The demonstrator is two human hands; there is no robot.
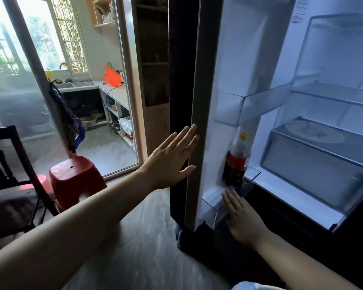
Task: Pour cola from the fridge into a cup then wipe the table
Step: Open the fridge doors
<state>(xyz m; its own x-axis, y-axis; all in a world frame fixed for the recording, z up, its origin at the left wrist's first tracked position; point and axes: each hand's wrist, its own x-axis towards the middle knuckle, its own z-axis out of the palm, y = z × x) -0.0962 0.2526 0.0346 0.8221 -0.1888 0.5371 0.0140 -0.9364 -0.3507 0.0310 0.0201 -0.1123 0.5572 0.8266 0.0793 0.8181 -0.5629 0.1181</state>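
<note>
The fridge door [194,114] stands open with its edge toward me. A cola bottle [237,160] with a red label and yellow cap stands upright in the door's lowest clear bin [213,203]. My left hand [172,160] lies flat, fingers spread, against the door's outer edge. My right hand [242,218] reaches with straight fingers just below the bottle, its fingertips at the bin's front, holding nothing. No cup and no table are in sight.
The fridge interior [323,122] at right shows glass shelves and a clear drawer [314,170]. A red plastic stool [76,178] and a dark wooden chair [11,181] stand at left. Behind a glass sliding door lies a kitchen counter with a sink [76,84].
</note>
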